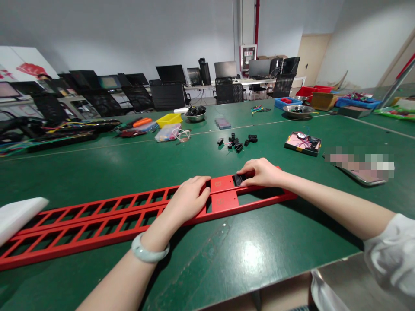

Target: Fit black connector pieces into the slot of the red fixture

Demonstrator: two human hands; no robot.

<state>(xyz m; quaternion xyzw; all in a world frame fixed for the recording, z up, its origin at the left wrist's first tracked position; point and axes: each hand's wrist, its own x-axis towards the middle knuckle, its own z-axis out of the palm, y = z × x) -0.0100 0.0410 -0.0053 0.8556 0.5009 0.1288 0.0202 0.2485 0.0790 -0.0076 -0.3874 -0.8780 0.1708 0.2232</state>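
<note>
A long red frame (223, 201) lies on the table, with two rows of slanted slots on its left part, solid plates near the middle and wide openings on its right part. My left hand (189, 196) grips the frame just left of the plates, fingers closed over the far rail. My right hand (264, 172) pinches a small black rectangular block (239, 179) between thumb and fingers. The block sits in the far rail's opening, at the right end of the plate; its right side is partly hidden by my fingers.
Several loose black parts (235, 142) lie beyond the frame. A black-edged box (303, 143) with wired parts and a blurred phone-like slab (359, 166) are at the right. White foam (19, 216) covers the frame's left end. Metal bowls (298, 112) stand farther back.
</note>
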